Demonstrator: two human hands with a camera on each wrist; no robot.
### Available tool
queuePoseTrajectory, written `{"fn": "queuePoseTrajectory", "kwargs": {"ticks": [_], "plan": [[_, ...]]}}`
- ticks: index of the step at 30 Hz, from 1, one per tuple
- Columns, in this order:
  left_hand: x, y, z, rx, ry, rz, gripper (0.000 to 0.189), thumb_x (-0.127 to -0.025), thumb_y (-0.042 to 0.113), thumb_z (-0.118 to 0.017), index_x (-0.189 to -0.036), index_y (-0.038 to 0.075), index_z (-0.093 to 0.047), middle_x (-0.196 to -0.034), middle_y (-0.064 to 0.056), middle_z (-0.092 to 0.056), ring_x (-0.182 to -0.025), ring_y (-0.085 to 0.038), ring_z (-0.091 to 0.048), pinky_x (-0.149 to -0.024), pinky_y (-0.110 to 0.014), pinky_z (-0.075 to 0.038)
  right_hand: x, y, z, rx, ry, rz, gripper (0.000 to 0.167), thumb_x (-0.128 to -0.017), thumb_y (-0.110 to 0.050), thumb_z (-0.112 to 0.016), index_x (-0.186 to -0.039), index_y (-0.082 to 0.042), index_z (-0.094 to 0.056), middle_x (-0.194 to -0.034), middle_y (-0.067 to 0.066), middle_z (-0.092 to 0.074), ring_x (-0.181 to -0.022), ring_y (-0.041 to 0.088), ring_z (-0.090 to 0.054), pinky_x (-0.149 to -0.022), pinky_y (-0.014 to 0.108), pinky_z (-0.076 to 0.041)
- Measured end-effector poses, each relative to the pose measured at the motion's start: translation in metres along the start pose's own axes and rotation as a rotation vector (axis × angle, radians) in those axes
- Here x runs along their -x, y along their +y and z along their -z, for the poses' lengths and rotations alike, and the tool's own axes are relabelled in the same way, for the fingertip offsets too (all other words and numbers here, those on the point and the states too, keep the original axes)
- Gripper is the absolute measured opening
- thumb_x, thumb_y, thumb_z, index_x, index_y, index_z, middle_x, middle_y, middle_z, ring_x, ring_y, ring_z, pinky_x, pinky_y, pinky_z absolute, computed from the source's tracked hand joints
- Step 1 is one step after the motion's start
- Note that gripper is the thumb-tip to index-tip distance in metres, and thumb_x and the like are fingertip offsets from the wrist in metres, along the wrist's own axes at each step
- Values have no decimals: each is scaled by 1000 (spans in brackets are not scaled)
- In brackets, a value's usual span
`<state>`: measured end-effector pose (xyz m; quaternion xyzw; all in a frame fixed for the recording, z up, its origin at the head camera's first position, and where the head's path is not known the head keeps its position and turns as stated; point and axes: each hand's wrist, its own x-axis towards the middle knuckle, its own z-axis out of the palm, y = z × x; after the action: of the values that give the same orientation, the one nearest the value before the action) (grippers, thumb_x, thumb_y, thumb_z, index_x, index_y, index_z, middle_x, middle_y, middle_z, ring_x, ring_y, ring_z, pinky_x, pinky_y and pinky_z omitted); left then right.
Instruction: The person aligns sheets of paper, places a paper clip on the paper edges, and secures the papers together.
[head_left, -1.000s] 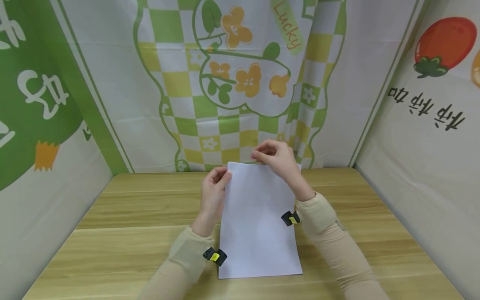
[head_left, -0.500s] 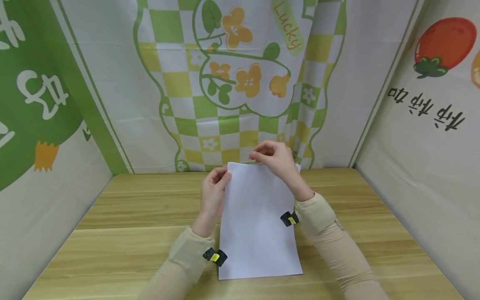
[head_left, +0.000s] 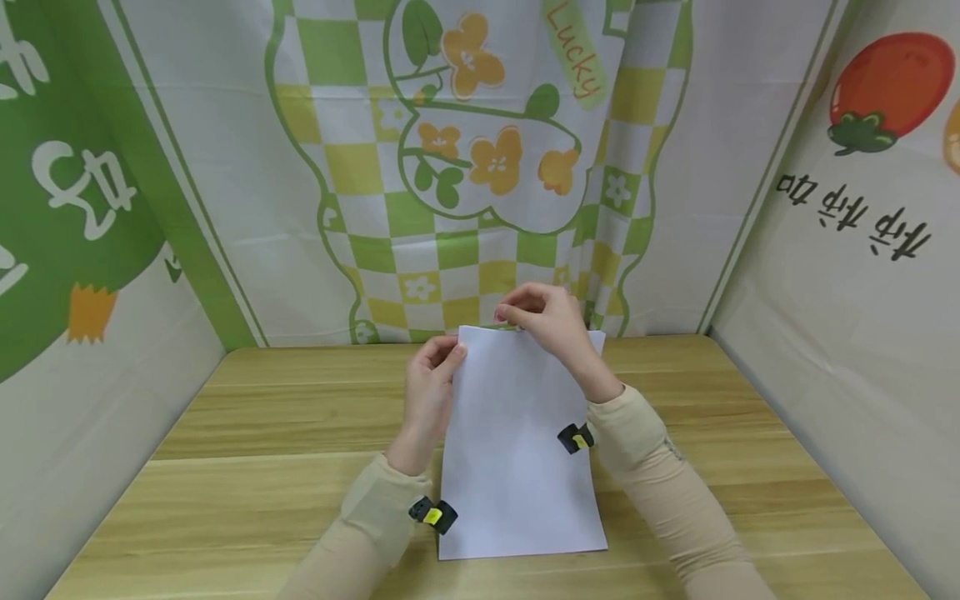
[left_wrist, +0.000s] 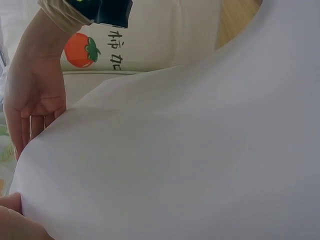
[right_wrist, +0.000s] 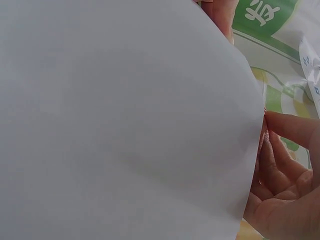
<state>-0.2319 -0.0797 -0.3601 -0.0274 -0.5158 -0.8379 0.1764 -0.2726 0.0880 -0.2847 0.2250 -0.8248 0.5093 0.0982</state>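
Note:
A white sheet of paper (head_left: 521,450) is held up from its far edge, its near edge down by the table; whether it is one sheet or a stack I cannot tell. My left hand (head_left: 429,387) pinches its far left corner between thumb and fingers. At the far edge, my right hand (head_left: 551,325) pinches a small pinkish-red thing (head_left: 499,315) between thumb and index finger. In the right wrist view this thing shows as a thin red-striped bit (right_wrist: 265,111) at the paper's edge, too small to name. The paper fills most of both wrist views and hides some fingers.
Beneath the paper is a wood-grain table (head_left: 277,483). Behind it hangs a green and yellow checked curtain (head_left: 420,250). Printed cloth walls close in the left and right sides. Each wrist wears a beige cuff with a small black mount (head_left: 433,515).
My right hand has slid slightly left along the far edge, and more of the pinkish-red thing shows. The paper and left hand have shifted a touch to the right.

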Motion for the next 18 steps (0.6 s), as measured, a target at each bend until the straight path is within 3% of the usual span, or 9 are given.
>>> {"fn": "queuePoseTrajectory", "kwargs": {"ticks": [10,18], "plan": [[0,-1,0,-14,2,22,13,-87,-5,-61,-85,7,-65,-88,-9,-63,-77,-9,-56,-68,-18,-47,-2,5,-3,23,7,-2,17,-85,-30,-71,-92,-15,-72,-87,1,-73,-79,14,-67,-69,28,-51],[0,-1,1,0,0,16,6,-86,-4,-64,-88,2,-66,-82,-3,-60,-75,-9,-55,-67,-18,-47,-2,5,-2,10,11,-3,17,-86,-28,-70,-93,-13,-71,-89,4,-71,-77,19,-63,-67,28,-49]]}}
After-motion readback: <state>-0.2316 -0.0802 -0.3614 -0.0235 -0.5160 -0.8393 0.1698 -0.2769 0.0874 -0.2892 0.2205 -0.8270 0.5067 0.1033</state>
